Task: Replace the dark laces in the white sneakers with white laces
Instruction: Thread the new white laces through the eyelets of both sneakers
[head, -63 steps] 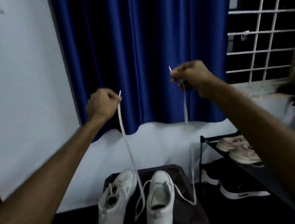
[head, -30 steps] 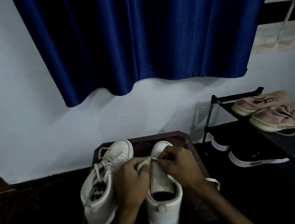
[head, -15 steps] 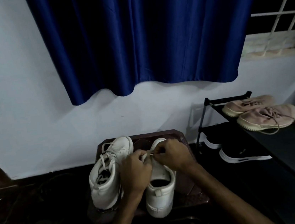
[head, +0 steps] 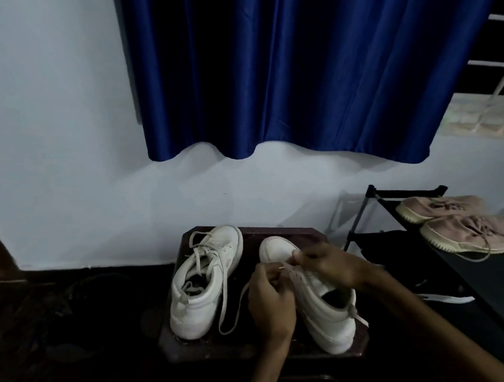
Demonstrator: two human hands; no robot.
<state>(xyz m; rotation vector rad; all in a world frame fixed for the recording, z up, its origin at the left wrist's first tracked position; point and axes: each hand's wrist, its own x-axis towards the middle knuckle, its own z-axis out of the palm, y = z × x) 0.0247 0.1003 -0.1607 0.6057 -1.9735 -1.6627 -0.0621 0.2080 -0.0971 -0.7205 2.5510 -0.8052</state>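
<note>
Blue curtain (head: 307, 57) fills the top of the view, pale wall (head: 29, 123) below it, and down on the dark stool (head: 263, 345) sit both white sneakers. A second ago those arms were stretched high, evening out the two lace ends; now both hands are down at the right sneaker (head: 325, 308), which suggests the first eyelet row is set and the criss-crossing begins. Left sneaker (head: 204, 279) already carries a pale lace, loosely threaded. Left hand (head: 270, 296) is pinched shut on the white lace (head: 236, 307), its tip poking out near the eyelets; a slack loop trails onto the stool. Right hand (head: 326, 264) is curled at the toe end, gripping lace or upper, I cannot tell which. Eyelets hide under the fingers, and dim light swallows the floor. No dark lace in sight.
</note>
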